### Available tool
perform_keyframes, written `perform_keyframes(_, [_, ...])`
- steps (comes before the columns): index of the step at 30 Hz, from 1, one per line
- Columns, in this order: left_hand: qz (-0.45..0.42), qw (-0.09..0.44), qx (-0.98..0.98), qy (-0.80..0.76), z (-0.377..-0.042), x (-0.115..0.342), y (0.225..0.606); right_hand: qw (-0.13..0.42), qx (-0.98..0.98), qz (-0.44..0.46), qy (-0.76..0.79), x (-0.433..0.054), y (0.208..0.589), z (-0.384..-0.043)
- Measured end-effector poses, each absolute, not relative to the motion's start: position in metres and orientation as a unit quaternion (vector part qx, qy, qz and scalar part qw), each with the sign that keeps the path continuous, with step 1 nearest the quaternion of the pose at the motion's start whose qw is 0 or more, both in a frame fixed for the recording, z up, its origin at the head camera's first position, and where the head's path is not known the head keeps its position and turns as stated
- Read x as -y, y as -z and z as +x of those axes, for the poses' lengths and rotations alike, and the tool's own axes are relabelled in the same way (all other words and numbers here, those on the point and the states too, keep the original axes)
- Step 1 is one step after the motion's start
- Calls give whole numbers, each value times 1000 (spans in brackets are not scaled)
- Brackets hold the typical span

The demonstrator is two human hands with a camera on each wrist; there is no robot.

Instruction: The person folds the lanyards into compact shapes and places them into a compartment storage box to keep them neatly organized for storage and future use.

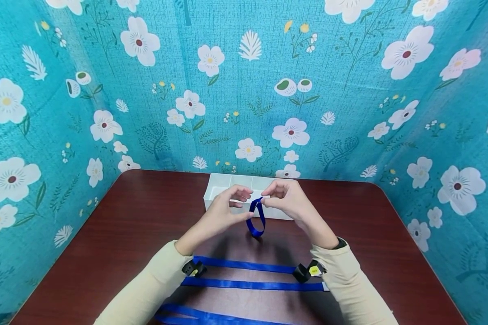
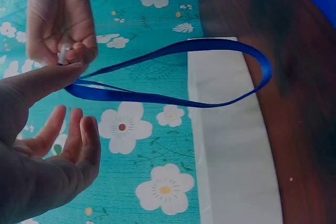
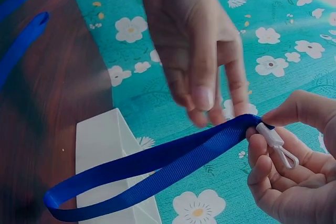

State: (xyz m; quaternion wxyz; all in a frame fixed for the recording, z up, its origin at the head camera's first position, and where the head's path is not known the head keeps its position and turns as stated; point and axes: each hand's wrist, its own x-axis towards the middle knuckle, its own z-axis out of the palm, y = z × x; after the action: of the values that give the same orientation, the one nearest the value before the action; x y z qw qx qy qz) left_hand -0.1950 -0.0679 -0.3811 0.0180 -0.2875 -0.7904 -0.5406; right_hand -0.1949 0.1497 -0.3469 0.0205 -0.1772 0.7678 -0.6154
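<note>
The step in hand seems to be handling a looped blue ribbon lanyard [image 3: 210, 146] in the air, in front of a white compartmented box [image 1: 275, 213]. The right hand [image 1: 286, 198] pinches its end beside a white plastic clip [image 3: 270, 136]; the left hand's [image 1: 221, 211] fingers are apart, its thumb near the loop. The next move likely calls for a steady right pinch.

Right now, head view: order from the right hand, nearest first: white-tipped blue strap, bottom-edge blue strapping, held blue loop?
From the right hand:
1. Held blue loop: in its grip.
2. White-tipped blue strap: below the loop in view.
3. Bottom-edge blue strapping: lowest in view.
</note>
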Motion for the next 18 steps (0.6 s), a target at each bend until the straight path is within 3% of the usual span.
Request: perform_keyframes(18, [-344,-111,811,460,-206,73,411,57,-736,-217,639,-152,324,-186])
